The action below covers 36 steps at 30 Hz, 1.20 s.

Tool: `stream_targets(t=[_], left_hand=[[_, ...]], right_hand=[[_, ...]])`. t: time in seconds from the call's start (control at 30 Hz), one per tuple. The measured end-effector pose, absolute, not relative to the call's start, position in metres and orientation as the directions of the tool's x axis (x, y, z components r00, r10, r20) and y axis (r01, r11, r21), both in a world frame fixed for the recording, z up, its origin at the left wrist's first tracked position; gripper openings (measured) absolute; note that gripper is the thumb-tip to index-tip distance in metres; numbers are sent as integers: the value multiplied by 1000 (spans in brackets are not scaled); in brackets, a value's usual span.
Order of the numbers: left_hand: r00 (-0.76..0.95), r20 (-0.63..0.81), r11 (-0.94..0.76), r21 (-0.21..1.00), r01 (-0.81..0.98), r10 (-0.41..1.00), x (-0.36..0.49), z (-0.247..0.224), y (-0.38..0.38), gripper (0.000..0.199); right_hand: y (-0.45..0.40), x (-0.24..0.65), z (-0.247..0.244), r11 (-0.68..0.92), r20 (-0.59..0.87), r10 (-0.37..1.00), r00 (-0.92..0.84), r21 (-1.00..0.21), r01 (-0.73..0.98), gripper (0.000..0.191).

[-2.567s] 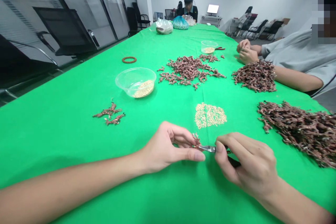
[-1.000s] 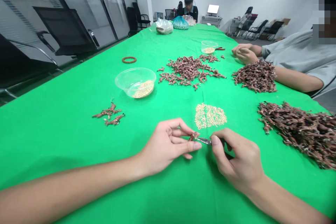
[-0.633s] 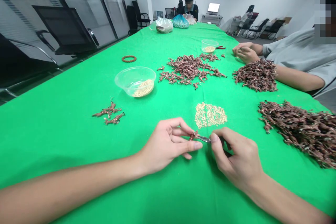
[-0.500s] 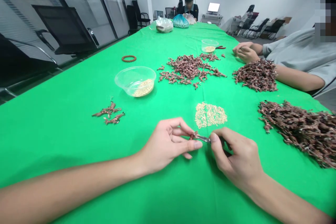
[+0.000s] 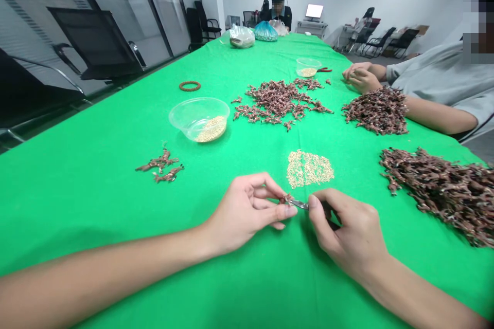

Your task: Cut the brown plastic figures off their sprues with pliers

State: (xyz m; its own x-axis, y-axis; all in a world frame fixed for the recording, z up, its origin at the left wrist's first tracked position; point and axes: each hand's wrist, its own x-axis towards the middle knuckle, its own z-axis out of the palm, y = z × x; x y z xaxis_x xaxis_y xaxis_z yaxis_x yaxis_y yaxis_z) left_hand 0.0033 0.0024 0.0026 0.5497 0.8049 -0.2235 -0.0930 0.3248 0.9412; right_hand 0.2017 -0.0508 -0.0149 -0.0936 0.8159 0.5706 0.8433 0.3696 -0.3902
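Between the thumb and fingers of my left hand (image 5: 250, 211) is a small brown figurine (image 5: 285, 199), mostly covered by the fingertips. My right hand (image 5: 349, 229) is closed around small pliers (image 5: 299, 204) with slim metal jaws and a dark handle. The jaw tips meet the figurine, though what they pinch is too small to make out. Just beyond the hands lies a flat patch of tiny pale gold pieces (image 5: 310, 168). To the left, a few brown figurines (image 5: 169, 174) rest on the green cloth (image 5: 154, 277).
A clear bowl (image 5: 181, 115) holds more gold pieces. Heaps of brown figurines lie ahead (image 5: 276, 97) and at right (image 5: 443, 185). A co-worker's hands (image 5: 363, 77) rest near another heap (image 5: 378, 110). A brown ring (image 5: 190, 86) lies left; bags (image 5: 242, 37) stand far back.
Both hands keep nearly the same place and grip. The pliers and the left fingertips have shifted only very slightly.
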Motion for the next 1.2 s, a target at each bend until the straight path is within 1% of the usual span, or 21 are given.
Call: stream_targets(t=[0.13, 0.3, 0.7, 0.87, 1.2], left_hand=[[561, -213, 298, 952, -64, 800, 3, 4, 3, 31], [567, -219, 292, 956, -39, 794, 3, 5, 2, 34], [597, -197, 291, 954, -65, 778, 3, 1, 5, 29], [604, -222, 336, 938, -81, 766, 3, 1, 6, 32], [582, -270, 376, 925, -65, 767, 4, 3, 6, 37]], right_hand=[[-51, 203, -15, 307, 507, 861, -39, -457, 835, 21], [-50, 201, -13, 240, 423, 906, 6, -527, 815, 25], [-50, 201, -9, 196, 317, 948, 18, -631, 751, 30], [-51, 202, -10, 185, 306, 952, 21, -628, 756, 29], [-49, 200, -5, 255, 373, 927, -23, -586, 769, 36]])
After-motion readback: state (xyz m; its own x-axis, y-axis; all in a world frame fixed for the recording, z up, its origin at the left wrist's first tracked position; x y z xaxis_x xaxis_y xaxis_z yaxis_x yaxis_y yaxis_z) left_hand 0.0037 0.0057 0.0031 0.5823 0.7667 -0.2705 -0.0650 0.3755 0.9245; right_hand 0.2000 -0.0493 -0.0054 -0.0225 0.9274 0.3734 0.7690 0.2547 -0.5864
